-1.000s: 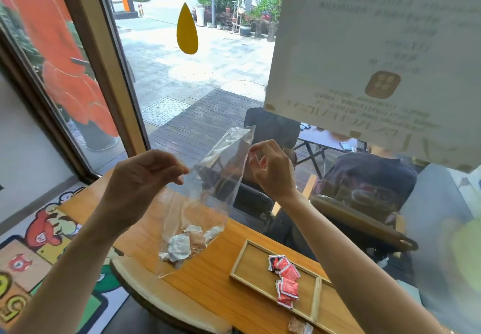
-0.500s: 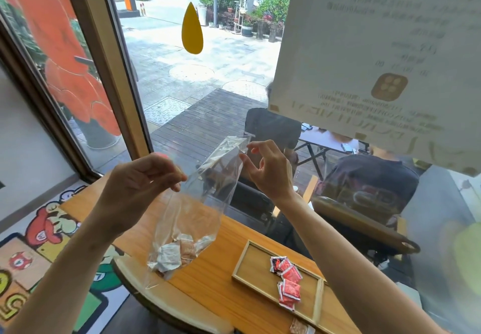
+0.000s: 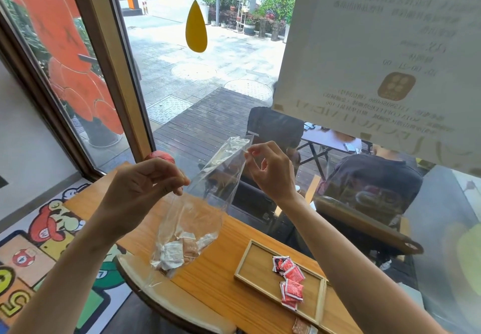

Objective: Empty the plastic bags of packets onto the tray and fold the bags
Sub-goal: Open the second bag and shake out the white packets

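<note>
Left hand (image 3: 145, 190) and right hand (image 3: 268, 169) pinching plastic bag (image 3: 205, 198) top, between them

Over the last second my right hand (image 3: 268, 171) shifted its grip along the top of the plastic bag (image 3: 205, 203): it had been closed over the upper corner, and it ended with thumb and forefinger pinching the edge while the other fingers fanned out. My left hand (image 3: 145, 185) dropped slightly toward 6 o'clock, pinching the opposite side, so the bag's mouth tilted more steeply from 7 up to 1 o'clock. The packets (image 3: 179, 253) at the bottom swung a little toward 7 o'clock, nearer the counter (image 3: 213, 292) edge.
</note>
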